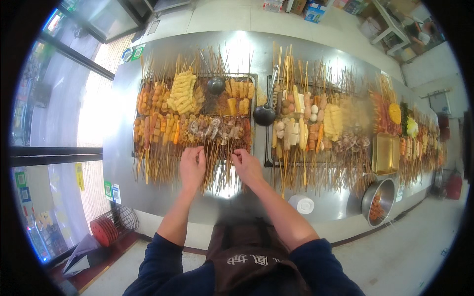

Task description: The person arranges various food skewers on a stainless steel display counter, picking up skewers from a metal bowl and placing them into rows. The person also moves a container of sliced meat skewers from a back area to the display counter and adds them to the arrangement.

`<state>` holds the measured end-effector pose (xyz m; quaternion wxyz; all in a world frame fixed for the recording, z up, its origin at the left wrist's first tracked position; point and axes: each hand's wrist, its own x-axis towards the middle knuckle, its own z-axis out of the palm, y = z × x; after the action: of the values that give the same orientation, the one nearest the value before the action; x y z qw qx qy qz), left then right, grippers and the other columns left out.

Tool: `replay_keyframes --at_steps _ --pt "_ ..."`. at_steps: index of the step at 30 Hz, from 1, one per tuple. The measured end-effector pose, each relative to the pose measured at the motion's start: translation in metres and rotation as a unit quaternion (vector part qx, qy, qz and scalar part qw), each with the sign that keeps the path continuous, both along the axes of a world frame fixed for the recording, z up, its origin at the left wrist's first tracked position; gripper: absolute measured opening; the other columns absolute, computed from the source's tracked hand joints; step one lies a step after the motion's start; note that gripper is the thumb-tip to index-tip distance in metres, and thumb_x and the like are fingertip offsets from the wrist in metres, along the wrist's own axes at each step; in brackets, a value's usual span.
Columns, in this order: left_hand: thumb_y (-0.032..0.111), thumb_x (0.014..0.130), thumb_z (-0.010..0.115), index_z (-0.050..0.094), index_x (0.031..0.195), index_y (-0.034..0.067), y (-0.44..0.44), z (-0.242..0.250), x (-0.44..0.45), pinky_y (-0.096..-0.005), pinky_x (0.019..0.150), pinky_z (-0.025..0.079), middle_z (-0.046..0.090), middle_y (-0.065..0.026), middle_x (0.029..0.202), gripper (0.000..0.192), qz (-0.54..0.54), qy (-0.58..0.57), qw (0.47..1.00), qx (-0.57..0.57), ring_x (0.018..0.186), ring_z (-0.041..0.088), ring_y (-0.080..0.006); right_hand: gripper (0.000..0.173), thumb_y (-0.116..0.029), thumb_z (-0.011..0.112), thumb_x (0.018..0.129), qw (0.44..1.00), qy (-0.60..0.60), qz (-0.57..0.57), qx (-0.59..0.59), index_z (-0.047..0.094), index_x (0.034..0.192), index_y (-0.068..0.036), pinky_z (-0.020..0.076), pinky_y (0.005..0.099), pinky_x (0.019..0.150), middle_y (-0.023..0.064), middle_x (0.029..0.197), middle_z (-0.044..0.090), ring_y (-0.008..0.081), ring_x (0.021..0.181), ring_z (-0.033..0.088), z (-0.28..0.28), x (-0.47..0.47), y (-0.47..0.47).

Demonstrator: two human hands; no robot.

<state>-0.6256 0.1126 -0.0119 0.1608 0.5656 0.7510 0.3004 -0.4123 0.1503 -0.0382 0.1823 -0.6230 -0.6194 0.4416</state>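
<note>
Over the near edge of the left pan point(254, 111), my left hand point(192, 166) has its fingers curled at the wooden skewer sticks point(218, 162). My right hand point(247, 168) is curled the same way a little to the right, at the same row. Whether either one grips a stick is hidden by the fingers. Greyish folded meat skewers point(211, 127) lie just beyond both hands. Behind them are a stack of pale yellow folded skewers point(182, 90) and a dark ladle point(216, 86) resting in brown broth.
Right of the pan lies another ladle point(264, 115), beside a second skewer-filled pan point(267, 159). Farther right are a gold-coloured rectangular tray point(386, 153) and a steel bowl point(387, 192) with reddish skewers. A white container point(301, 204) sits at the steel counter's point(333, 207) near edge.
</note>
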Motion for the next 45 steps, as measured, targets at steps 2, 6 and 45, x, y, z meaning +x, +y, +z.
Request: replay_keyframes --at_steps 2,6,45 --pt "0.017 0.102 0.066 0.077 0.111 0.004 0.017 0.008 -0.003 -0.0435 0.083 0.055 0.068 -0.0152 0.098 0.019 0.005 -0.006 1.000 0.004 0.091 0.067 -0.0341 0.036 -0.034 0.062 0.106 0.999 0.014 0.031 -0.015 0.069 0.127 -0.006 0.0572 0.0471 0.087 0.0162 0.108 0.078 0.0379 0.098 0.074 0.013 0.016 -0.013" --pt "0.015 0.103 0.065 0.077 0.111 0.003 0.050 0.022 0.002 -0.0428 0.084 0.055 0.069 -0.0157 0.099 0.019 -0.023 -0.028 0.999 0.019 0.091 0.067 -0.0332 0.032 -0.030 0.063 0.106 0.999 0.023 0.033 0.001 0.070 0.128 -0.008 0.0580 0.0436 0.088 0.0154 0.110 0.078 0.0356 0.099 0.075 0.046 0.068 -0.054" --pt "0.014 0.107 0.055 0.047 0.144 -0.011 -0.100 -0.048 0.741 -0.0498 0.106 0.058 0.061 -0.0201 0.139 0.046 -0.133 -0.545 0.613 -0.557 0.121 0.066 -0.0366 0.038 -0.041 0.083 0.085 0.879 -0.403 0.182 -0.177 0.080 0.093 -0.004 0.0623 0.0450 0.082 0.0161 0.096 0.080 0.0353 0.091 0.077 0.042 0.840 -0.147"
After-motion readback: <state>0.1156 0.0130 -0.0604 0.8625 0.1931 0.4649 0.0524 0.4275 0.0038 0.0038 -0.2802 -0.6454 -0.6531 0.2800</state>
